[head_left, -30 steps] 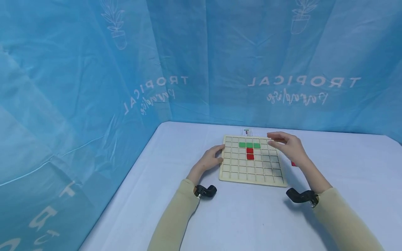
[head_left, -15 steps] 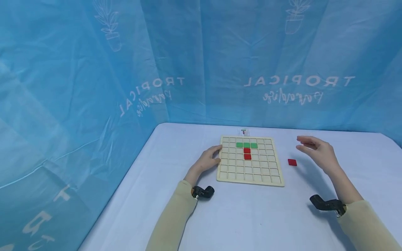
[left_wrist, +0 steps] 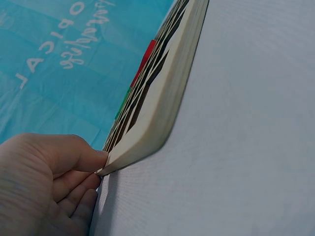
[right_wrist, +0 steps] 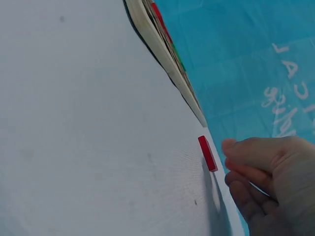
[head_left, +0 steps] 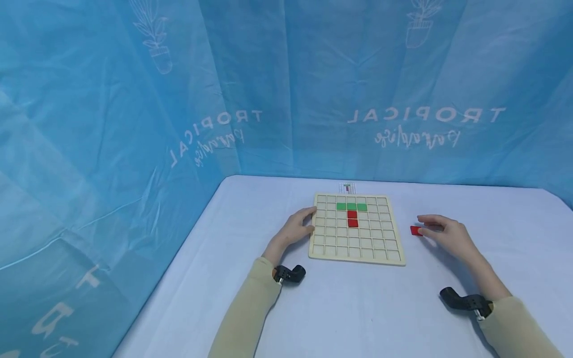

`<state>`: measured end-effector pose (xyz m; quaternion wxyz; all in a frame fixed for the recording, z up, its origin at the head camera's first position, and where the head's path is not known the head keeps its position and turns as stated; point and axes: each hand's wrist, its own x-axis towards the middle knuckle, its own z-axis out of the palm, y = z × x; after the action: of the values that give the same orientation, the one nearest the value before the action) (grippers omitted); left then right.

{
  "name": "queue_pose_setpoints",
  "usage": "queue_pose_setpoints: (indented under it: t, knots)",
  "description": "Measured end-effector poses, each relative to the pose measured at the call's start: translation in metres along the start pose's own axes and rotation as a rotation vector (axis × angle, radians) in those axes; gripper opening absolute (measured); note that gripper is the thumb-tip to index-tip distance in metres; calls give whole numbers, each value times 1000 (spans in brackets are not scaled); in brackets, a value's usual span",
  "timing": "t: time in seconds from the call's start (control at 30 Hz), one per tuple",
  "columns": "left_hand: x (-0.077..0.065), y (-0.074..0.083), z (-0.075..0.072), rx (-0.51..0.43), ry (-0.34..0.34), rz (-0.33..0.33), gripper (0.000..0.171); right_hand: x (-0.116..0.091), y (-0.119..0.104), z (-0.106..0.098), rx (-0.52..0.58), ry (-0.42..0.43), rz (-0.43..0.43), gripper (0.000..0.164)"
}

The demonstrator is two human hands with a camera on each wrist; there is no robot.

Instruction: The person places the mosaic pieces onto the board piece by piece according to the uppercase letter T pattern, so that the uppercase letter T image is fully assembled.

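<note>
A pale wooden grid board lies on the table, with a row of green square tiles and two red tiles below them forming a T. My left hand rests at the board's left edge, thumb and fingertips against the rim. To the right of the board is a loose red tile. My right hand is right at this tile, thumb overlapping its corner in the head view. In the right wrist view a small gap shows between the thumb and the tile; the fingers are loosely bent.
A small printed card with a coloured grid pattern lies just behind the board. White cloth covers the table. Blue printed curtains stand behind it and to the left. Each wrist wears a black camera mount.
My right hand has moved away from the board to the right, then lowered to the loose red tile. The left hand stays at the board's edge.
</note>
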<state>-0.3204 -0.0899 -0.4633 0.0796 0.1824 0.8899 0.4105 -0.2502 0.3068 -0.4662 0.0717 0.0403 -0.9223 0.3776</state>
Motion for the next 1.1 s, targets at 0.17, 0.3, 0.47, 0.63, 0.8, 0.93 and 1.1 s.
queue_pose_setpoints:
  t: [0.17,0.3,0.47,0.63,0.8,0.93,1.1]
  knots:
    - [0,0,-1,-1,3,3,58,-2,6,3,-27,-19,-28,42]
    - [-1,0,-1,-7,1,8,58,-2,7,5,-46,-21,-33,41]
    - [-1,0,-1,-8,5,8,58,-4,4,5,-66,-6,-44,38]
    - [0,-1,0,0,4,8,58,-2,1,1,-66,-8,-40,38]
    - [1,-1,0,3,1,20,58,2,-17,-16,-11,38,-38,41]
    - [2,-2,0,-2,-2,22,59,7,-32,-28,22,62,-44,45]
    - [2,-3,0,-4,-4,24,59,33,-8,-17,24,86,-78,48]
